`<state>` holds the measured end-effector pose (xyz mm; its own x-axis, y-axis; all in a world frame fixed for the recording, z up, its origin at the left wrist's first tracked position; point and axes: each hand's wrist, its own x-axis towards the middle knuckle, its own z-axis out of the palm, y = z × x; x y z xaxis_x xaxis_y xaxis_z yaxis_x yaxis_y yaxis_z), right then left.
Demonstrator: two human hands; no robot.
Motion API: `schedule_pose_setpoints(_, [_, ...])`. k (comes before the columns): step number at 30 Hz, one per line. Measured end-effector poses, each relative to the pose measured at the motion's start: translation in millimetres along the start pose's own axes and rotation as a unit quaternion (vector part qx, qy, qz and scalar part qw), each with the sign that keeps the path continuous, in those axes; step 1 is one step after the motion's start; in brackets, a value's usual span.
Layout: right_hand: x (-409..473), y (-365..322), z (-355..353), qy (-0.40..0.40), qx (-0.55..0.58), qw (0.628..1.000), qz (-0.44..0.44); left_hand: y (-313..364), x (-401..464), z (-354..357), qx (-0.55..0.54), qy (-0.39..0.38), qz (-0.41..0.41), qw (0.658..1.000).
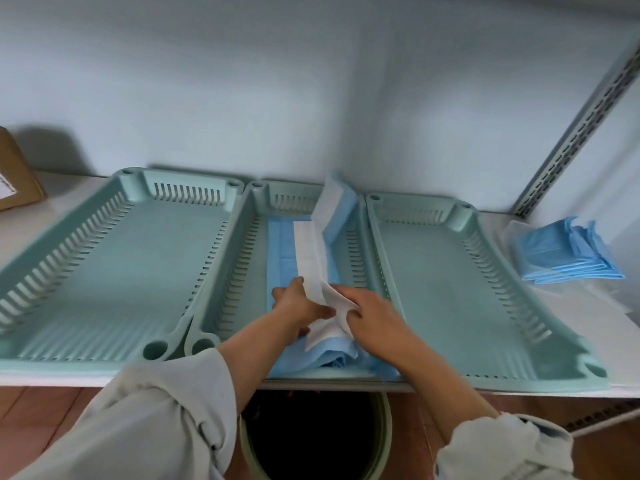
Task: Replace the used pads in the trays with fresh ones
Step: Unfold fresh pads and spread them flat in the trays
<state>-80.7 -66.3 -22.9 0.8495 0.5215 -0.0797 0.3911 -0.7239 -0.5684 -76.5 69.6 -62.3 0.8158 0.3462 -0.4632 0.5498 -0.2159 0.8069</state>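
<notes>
Three pale green slotted trays stand side by side on a white shelf. The left tray and the right tray have no pad in them. In the middle tray lies a blue-and-white pad, partly folded, its far end standing up against the tray's right wall. My left hand and my right hand both grip the pad's near white edge, which is bunched up over the tray's front rim.
A stack of folded blue pads lies on clear plastic at the shelf's right end. A cardboard box sits at the far left. A dark round bin stands on the floor below the shelf. A perforated metal upright rises at right.
</notes>
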Motion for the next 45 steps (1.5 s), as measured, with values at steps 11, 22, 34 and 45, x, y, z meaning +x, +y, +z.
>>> schedule_pose_setpoints(11, [9.2, 8.4, 3.1, -0.004, 0.183, 0.973, 0.14, 7.3, -5.2, -1.4, 0.214, -0.091, 0.059, 0.971])
schedule_pose_setpoints(22, [9.4, 15.9, -30.3, 0.225, 0.108, 0.955, 0.161, 10.9, -24.1, -9.3, 0.15, -0.193, 0.052, 0.968])
schedule_pose_setpoints(34, [-31.1, 78.1, -72.3, 0.182, 0.28, 0.903, 0.27, 20.4, -28.7, 21.7, 0.356, -0.173, 0.127, 0.909])
schedule_pose_setpoints(45, [-35.6, 59.0, -57.8, 0.257, -0.16, 0.95, 0.072, 20.3, -12.9, 23.0, 0.312, -0.105, 0.099, 0.939])
